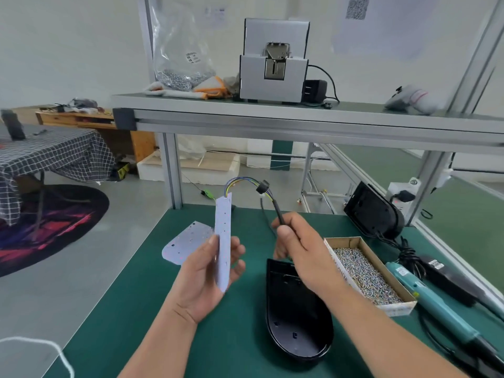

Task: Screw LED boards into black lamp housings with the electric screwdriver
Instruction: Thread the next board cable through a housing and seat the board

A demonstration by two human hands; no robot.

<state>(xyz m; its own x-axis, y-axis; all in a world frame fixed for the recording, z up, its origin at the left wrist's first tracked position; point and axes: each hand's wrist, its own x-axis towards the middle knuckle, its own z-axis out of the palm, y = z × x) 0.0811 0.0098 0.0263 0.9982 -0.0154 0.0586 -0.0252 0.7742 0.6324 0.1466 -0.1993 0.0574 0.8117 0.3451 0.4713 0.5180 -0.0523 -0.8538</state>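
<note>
a small assembly workshop: aluminium-frame bench, green mat, screw feeder, box of screws.

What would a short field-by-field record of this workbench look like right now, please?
left hand: holds an LED board upright, above the mat
right hand: pinches the board's black cable
black housing: open side up on the green mat, no board in it
second board: flat on the mat
screw box: open, right of the housing
electric screwdriver: lies untouched, right of the screw box

Bare green surface open at left; right side crowded: black housing, screw box, screwdriver; shelf overhead.
</note>
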